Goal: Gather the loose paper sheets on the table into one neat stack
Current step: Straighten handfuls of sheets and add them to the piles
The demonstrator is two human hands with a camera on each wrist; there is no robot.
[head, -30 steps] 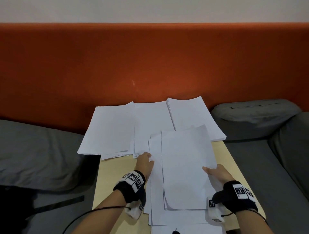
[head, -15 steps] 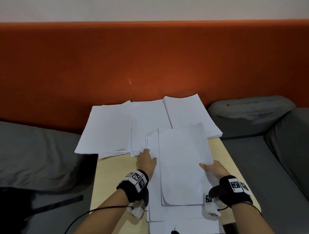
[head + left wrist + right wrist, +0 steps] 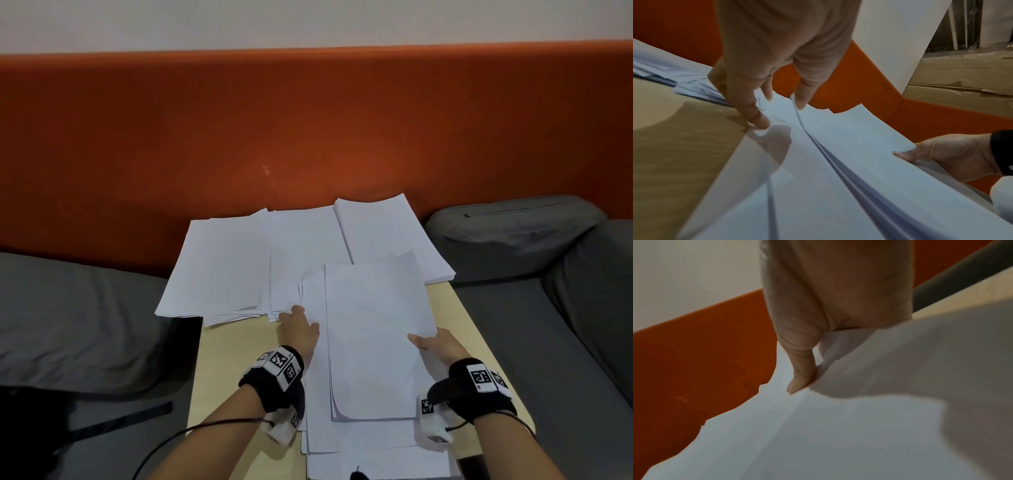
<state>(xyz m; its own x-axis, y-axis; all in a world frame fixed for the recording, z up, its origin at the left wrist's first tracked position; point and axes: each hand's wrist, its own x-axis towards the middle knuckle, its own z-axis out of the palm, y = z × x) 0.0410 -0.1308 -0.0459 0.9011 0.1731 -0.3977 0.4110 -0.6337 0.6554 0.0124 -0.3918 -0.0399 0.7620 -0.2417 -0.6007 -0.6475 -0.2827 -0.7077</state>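
Since the earlier frame the left hand point(image 3: 299, 330) is sitting slightly farther along the lower sheets point(image 3: 313, 342), straight fingers point(image 3: 758, 116) pressing them to the desk point(image 3: 239, 359). The right hand point(image 3: 436, 346) is pinching the top bundle point(image 3: 373, 339) at its right edge, mid-desk. Only the right wrist view is showing the thumb point(image 3: 801, 369) on top.

Orange padded backrest point(image 3: 308, 130) under a pale wall point(image 3: 308, 20); grey cushions point(image 3: 513, 229) either side of a light wooden table point(image 3: 239, 359).

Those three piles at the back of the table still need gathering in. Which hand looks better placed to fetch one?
Probably the left hand. Its fingers already touch the near edge of the middle pile, and they grip nothing. The right hand is busy: it pinches the right edge of the top bundle.
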